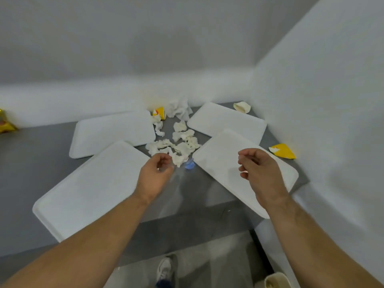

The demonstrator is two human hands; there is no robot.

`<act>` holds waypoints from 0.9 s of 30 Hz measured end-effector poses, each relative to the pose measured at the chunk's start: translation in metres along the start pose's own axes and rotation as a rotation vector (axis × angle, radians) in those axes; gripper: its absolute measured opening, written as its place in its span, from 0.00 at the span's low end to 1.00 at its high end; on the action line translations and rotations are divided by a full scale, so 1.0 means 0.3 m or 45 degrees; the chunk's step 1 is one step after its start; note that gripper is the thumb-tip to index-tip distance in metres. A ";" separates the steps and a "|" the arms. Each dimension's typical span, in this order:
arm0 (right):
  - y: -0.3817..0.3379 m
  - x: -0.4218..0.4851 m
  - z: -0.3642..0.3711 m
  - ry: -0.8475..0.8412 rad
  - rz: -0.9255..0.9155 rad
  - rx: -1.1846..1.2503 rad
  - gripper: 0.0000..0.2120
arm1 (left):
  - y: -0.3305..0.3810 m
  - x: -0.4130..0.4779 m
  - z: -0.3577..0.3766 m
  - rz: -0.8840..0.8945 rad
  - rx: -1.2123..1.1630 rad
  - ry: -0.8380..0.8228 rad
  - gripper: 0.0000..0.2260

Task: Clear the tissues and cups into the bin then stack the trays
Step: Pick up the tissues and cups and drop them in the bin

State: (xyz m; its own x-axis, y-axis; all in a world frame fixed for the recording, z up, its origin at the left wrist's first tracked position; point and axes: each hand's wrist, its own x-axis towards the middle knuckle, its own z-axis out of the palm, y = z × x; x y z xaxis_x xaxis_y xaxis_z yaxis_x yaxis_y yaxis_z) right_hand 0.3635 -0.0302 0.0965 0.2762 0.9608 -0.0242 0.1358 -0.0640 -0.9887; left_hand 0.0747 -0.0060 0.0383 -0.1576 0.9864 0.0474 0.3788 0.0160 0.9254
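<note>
While both hands hover over the counter (31, 163), my left hand (154, 175) is loosely curled, holding nothing, fingertips just beside the tissues (178, 145); my right hand (260, 173) is curled and holding nothing above the near right tray (220, 163). Tissues: heaped mid-counter, between four white trays. Cups: crushed yellow cup (283, 151) by the right edge, another (160, 112) at the back edge, a white cup (242, 107) in the far right corner.

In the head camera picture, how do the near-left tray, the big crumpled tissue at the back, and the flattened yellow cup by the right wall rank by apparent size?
Largest to smallest, as they look:
1. Near-left tray, though it lies closest to the camera, which flatters it.
2. Big crumpled tissue.
3. Flattened yellow cup, close to the tissue in apparent size, so these two are unsure.
</note>
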 end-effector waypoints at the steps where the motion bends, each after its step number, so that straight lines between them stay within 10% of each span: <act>1: -0.004 0.022 0.047 -0.016 0.001 -0.022 0.05 | -0.024 0.031 -0.030 0.006 0.038 0.022 0.12; 15: 0.042 0.223 0.514 -0.068 -0.056 -0.402 0.05 | -0.274 0.508 -0.164 0.275 0.846 -0.406 0.37; 27: 0.257 0.378 0.643 -0.327 -0.251 -1.306 0.30 | -0.378 0.659 -0.037 0.429 1.299 -0.692 0.30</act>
State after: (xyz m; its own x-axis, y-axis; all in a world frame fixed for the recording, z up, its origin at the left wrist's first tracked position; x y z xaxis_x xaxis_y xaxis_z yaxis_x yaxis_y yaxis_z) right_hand 0.2217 0.1260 -0.0111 -0.0299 0.9992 -0.0266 0.9226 0.0173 -0.3854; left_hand -0.0096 0.1853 -0.0532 0.3996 0.9022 -0.1622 0.9128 -0.3752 0.1615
